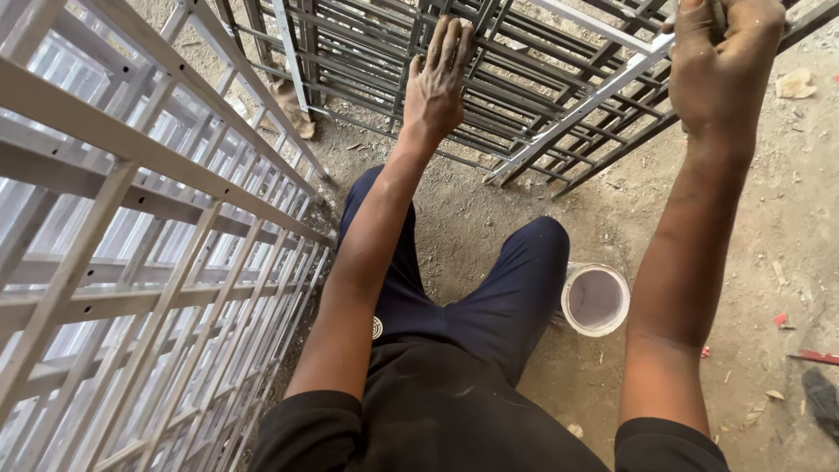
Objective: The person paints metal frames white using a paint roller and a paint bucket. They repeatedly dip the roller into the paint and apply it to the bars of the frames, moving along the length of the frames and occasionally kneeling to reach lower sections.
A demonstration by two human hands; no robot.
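Observation:
I am crouched on a dusty floor in dark blue trousers. My left hand (pixel 440 80) reaches forward and its fingers hook over a bar of a dark metal grille (pixel 524 87) standing ahead of me. My right hand (pixel 721 61) is raised at the top right, fingers closed around something thin and dark that looks like a brush handle, most of it hidden. It is close to a pale grey painted bar (pixel 581 109) running diagonally across the dark grille.
A stack of grey painted metal grilles (pixel 149 262) fills the left side. A white paint tub (pixel 595 300) with pale paint stands on the floor by my right knee. Scraps and red bits (pixel 782 321) lie on the dirt floor at right.

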